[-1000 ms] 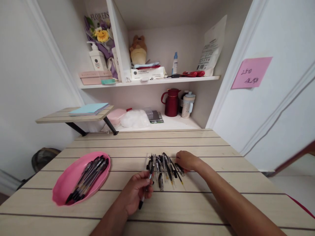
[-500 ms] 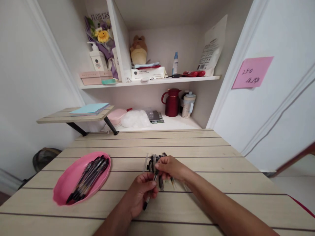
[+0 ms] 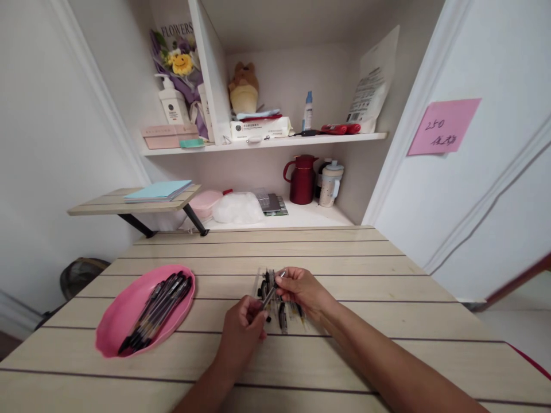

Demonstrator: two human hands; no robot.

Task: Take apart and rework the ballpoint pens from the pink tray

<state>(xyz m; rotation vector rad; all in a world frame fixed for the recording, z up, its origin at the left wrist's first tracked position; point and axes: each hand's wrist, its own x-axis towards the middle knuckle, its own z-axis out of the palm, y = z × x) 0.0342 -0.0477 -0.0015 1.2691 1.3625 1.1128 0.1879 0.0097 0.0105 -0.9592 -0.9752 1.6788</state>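
Between my two hands a slim pen is held at a slant, its lower end toward the left. My left hand is closed around that lower end. My right hand pinches the upper end, where a pale tip shows. Just beyond and under my hands lies a loose cluster of black and clear pen parts, partly hidden by my fingers. Off to the left, a pink scalloped tray holds several black-and-clear pens lying side by side.
A small raised stand with blue paper on it occupies the desk's back left. Behind the slatted desk are white shelves with a red jug and a pale cup. A pink note sticks to the right wall.
The pen has tilted to a flatter slant, and its black lower end no longer shows below my left hand. My left hand has turned and moved slightly up and left.
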